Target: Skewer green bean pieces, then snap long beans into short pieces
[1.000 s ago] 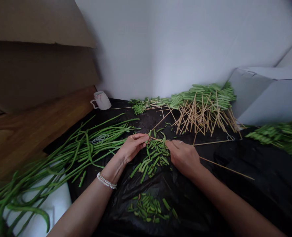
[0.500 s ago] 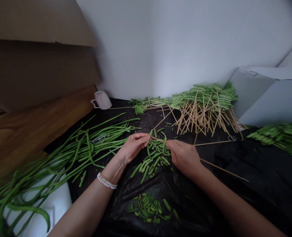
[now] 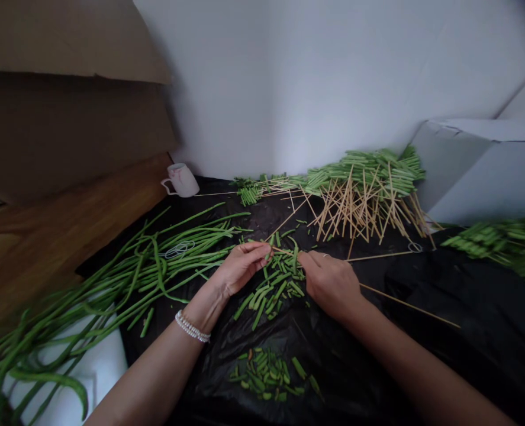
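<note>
My left hand [image 3: 247, 263] pinches a short cut piece of green long bean [image 3: 270, 244] between thumb and fingertips. A thin bamboo skewer [image 3: 408, 306] is gripped in my closed right hand [image 3: 331, 281]. Its front part reaches left to the bean piece, and its back end sticks out to the right behind the hand. Whether the tip has entered the bean is hidden by my fingers. Below both hands lies a loose pile of cut bean pieces [image 3: 269, 296] on black plastic sheeting [image 3: 346, 367].
Whole long beans [image 3: 155, 266] spread across the left. Skewered beans [image 3: 369, 163] are stacked by the wall, their bare sticks pointing toward me. More bean pieces [image 3: 511, 239] lie far right. A white mug [image 3: 183, 180] stands at back left. Small scraps [image 3: 264, 373] lie in front.
The skewer's back end now extends slightly farther right behind my right hand. Both hands stay in nearly the same place; the view has shifted a little.
</note>
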Demonstrator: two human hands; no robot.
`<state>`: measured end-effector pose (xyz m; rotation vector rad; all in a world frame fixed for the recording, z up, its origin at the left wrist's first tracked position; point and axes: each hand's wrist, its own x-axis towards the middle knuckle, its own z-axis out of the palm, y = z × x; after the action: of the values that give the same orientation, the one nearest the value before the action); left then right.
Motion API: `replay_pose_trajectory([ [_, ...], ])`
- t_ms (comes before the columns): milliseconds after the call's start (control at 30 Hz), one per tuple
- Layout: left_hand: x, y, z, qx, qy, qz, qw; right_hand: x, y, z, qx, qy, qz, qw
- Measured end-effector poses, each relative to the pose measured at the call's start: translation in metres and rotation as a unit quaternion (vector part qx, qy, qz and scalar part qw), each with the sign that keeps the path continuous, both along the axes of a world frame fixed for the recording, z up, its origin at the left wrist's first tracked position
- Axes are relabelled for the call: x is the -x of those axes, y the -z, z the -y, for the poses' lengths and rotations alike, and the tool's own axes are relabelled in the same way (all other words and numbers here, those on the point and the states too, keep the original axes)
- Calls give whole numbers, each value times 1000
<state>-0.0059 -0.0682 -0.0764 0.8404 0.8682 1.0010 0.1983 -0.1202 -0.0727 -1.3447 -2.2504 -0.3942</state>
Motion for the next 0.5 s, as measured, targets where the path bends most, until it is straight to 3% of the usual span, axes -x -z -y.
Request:
replay_pose_trajectory([
  [200,-1,-1,1,3,11,4,1000,2,-1,1,97,9,-49,994],
  [333,-3,-1,2,6,6,7,1000,4,-1,2,74,24,-24,997],
  [500,-4,0,1,7,12,4,1000,5,-2,2,108,29,-43,993],
])
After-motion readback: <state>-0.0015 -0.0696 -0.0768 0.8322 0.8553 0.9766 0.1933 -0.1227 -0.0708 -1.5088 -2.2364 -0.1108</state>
